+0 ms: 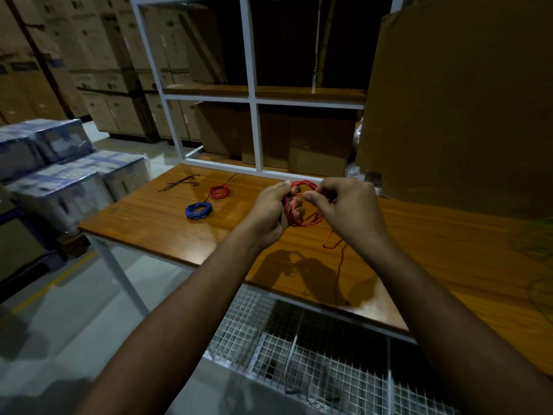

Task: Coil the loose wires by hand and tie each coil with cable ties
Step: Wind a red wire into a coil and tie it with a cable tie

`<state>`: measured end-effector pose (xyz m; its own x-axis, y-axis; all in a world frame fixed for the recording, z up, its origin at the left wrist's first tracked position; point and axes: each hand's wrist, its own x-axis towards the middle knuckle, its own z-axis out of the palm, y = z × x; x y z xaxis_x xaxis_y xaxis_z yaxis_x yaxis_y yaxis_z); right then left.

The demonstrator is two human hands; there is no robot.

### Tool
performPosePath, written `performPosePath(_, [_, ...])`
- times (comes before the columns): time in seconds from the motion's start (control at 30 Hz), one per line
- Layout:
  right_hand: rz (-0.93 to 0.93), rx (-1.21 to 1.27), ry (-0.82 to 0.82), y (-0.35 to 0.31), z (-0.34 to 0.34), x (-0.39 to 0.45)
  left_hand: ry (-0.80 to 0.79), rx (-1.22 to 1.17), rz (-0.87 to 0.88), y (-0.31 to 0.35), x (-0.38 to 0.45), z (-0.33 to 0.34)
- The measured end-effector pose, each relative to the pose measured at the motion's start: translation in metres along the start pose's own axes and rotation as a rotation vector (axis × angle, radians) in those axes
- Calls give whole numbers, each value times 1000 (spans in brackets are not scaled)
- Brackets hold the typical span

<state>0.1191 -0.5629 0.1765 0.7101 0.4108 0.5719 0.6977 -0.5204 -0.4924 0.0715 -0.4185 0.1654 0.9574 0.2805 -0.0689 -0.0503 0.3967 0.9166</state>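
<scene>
Above the middle of the wooden table [155, 217], my left hand [273, 212] grips one side of a red wire coil [302, 205]. My right hand [344, 211] pinches the same red wire at the coil's top right. A loose red tail [333, 242] hangs from the coil down to the tabletop. A finished red coil [219, 191] and a blue coil [198, 210] lie on the table to the left. Several black cable ties [181, 183] lie at the table's far left corner.
A white metal shelf frame [254, 100] stands at the back of the table. A large cardboard sheet [463, 100] leans at the right. Loose green wire [535, 244] lies at the right edge. Wrapped boxes [68, 175] are stacked left; a wire mesh basket [299, 348] sits below the table.
</scene>
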Motion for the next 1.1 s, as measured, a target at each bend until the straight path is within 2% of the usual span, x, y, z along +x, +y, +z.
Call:
performPosePath(0.17, [146,280,-267,2,-4,4,-70,-51,-38,0,-2,-5])
performPosePath(0.23, [116,271,-230,3,-10,10,-93,-70,-70,0,-3,-8])
performPosePath(0.4, [-99,-37,17,2,-13,24,-134,-50,-99,-2,-4,-6])
performPosePath(0.57, [-41,-137,53,8,-4,31,-169,-54,-104,-2,-3,-10])
performPosePath(0.63, [23,-125,-21,12,-1,33,-167,-90,-118,-2,-2,-14])
performPosePath(0.73, [107,-38,-223,20,3,35,-148,-111,-132,-4,0,-18])
performPosePath(0.93, [307,340,-426,34,0,37,-98,-174,-140,-5,4,-24])
performPosePath(1.1, [315,566,-518,37,-3,35,-48,33,-86,-1,8,-27])
